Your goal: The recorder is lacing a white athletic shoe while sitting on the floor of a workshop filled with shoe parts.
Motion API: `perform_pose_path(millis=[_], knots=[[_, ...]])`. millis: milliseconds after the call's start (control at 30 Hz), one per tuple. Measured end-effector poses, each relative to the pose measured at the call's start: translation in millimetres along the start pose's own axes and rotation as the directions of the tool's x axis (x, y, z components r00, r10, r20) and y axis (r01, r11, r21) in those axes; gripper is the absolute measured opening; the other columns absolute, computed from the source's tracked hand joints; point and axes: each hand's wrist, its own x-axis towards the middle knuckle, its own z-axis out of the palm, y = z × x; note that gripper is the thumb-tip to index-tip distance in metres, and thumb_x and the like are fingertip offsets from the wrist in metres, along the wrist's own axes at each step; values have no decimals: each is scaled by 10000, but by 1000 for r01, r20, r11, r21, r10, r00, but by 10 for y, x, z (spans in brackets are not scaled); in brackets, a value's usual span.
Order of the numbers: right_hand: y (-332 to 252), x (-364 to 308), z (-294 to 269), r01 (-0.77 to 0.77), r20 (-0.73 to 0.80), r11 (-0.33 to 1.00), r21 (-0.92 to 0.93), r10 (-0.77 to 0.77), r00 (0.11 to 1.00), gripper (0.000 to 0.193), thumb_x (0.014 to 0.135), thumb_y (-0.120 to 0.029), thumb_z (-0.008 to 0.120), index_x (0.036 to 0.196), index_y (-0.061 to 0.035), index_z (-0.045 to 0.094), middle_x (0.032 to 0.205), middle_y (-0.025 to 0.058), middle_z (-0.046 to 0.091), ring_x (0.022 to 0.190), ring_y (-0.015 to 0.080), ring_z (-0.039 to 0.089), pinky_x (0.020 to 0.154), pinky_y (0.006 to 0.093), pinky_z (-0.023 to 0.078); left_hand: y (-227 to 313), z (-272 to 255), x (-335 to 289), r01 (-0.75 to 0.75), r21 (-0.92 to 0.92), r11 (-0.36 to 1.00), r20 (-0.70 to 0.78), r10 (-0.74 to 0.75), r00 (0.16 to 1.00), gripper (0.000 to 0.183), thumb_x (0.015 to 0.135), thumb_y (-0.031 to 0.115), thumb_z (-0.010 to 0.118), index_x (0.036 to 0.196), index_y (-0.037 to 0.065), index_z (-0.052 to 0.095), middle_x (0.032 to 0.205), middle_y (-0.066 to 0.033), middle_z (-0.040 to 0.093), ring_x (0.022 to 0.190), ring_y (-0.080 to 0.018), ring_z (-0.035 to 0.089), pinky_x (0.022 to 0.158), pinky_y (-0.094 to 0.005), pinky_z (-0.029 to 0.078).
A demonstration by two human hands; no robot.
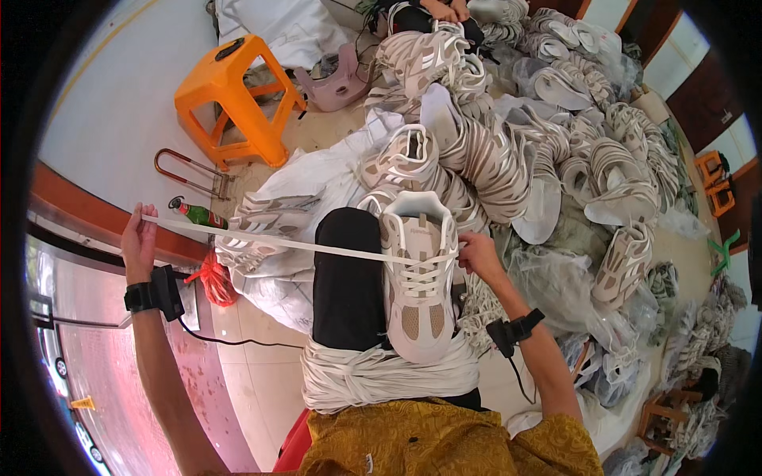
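Note:
A beige and white sneaker upper rests on my lap, its toe toward me, with crossed laces down its front. Off to the left, the fingers of my left hand pinch the end of a flat white shoelace. That lace runs taut across my black-covered knee to the top eyelets. Beside the upper's right edge, my right hand is closed, its fingertips on a lace at the eyelets. A thick bundle of white laces lies across my thighs.
Stacked shoe uppers heap up ahead and to the right, among clear plastic bags. An orange stool stands at the far left, near a green bottle and a red bag. Another person's hands show at the top.

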Motion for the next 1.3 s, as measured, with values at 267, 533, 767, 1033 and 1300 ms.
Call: perform_pose_path(millis=[267,533,767,1033,1300], knots=[[374,132,-251,529,-178,806,-265,-580,795,98,658,-60,549,658,18,608,521,86,555,430,160,541,386,252,387,-146,-86,94,36,-11,999,2,-36,999,319,854,64,489,1119,-104,432,1049,-163,497,1042,-246,484,962,-335,389],[-490,-357,-863,433,-365,349,831,-244,898,294,756,-29,535,1034,55,496,937,132,568,781,186,547,687,275,437,74,-758,351,-71,95,993,134,58,989,321,862,62,477,1138,-92,426,1075,-165,495,1049,-243,483,955,-329,397],[-363,-371,-2746,598,-374,420,683,-502,780,193,832,-93,521,993,13,519,906,63,568,839,154,546,778,265,437,249,-1117,439,-460,748,479,340,319,885,331,891,70,421,1202,-41,409,1132,-141,516,1045,-186,493,927,-284,377],[-258,-830,-4863,678,-660,608,413,-313,682,313,828,-76,527,1123,21,482,1054,103,572,981,182,551,840,269,448,430,-2468,885,-312,599,738,93,323,942,370,856,75,486,1151,-128,394,1095,-208,502,1008,-242,521,924,-292,420],[-1019,-1359,-4453,372,-535,869,-326,-494,685,481,818,-173,519,1237,29,398,1125,75,518,1016,150,511,867,275,413,741,-1060,408,-219,714,665,32,282,959,309,864,166,474,1090,-41,517,980,-106,551,873,-170,567,754,-241,474]])
